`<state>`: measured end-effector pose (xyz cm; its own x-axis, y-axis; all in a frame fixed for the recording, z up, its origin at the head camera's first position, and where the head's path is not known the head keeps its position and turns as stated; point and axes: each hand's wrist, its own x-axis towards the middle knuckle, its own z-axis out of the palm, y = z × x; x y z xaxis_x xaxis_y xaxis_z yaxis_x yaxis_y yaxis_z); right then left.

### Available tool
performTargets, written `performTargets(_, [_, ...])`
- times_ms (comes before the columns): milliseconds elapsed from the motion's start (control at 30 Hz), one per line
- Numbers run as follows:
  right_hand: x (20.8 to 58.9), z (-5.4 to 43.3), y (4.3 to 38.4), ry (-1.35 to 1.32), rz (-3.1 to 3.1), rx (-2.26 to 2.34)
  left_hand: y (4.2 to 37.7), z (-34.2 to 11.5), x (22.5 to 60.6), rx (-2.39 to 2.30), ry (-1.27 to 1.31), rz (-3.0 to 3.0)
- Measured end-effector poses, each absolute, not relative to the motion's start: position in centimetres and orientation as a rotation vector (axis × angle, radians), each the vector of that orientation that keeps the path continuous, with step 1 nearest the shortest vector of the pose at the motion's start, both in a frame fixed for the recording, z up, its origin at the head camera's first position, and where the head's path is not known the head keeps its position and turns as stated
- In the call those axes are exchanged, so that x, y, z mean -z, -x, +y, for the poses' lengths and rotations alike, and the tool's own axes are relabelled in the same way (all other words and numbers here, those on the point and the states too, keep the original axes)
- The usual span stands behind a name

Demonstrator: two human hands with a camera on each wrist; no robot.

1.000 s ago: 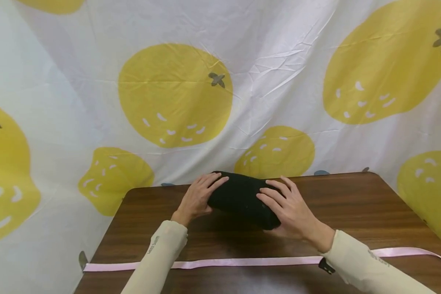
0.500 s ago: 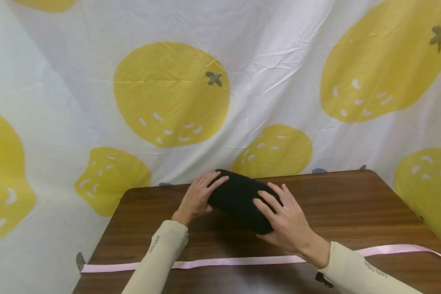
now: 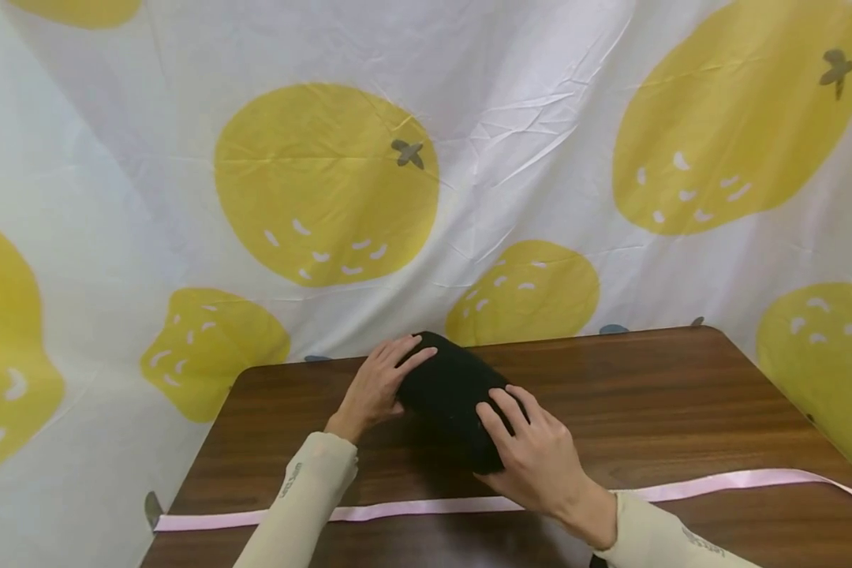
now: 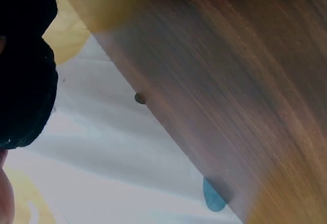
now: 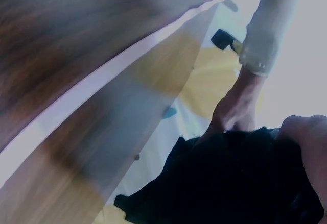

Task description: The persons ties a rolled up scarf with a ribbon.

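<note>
A black folded bundle of cloth (image 3: 454, 398) is held between my two hands above the table, slanting down from far left to near right. My left hand (image 3: 376, 383) grips its upper left end, fingers over the top and thumb below. At the lower right end my right hand (image 3: 539, 454) holds it with the fingers bent over the top. Two rounded folds of the cloth (image 4: 25, 91) show at the edge of the left wrist view. In the right wrist view its dark underside (image 5: 230, 178) spans toward my left hand (image 5: 237, 106). What kind of cloth item it is cannot be told.
The brown wood-grain table (image 3: 653, 402) stands against a white curtain (image 3: 525, 173) printed with yellow lemons. A pink ribbon (image 3: 397, 511) runs across the tabletop near me. My right forearm passes over the ribbon.
My right hand has moved toward me and a little left, swinging its end of the cloth bundle lower. The left hand has kept its grip and barely moved. The head view has shifted slightly.
</note>
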<state>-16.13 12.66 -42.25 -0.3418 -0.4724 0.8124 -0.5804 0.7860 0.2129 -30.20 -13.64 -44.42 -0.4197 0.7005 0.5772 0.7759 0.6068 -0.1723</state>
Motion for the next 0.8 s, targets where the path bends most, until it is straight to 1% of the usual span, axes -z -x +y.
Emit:
performTargets(367, [43.0, 10.7, 14.3, -0.773, -2.024, -0.102, 29.2, -14.7, 45.0, 0.17, 1.168, -2.229])
performTargets(800, [42.4, 9.3, 12.5, -0.715, -2.048, -0.181, 27.7, -14.9, 42.5, 0.136, 1.236, -2.292])
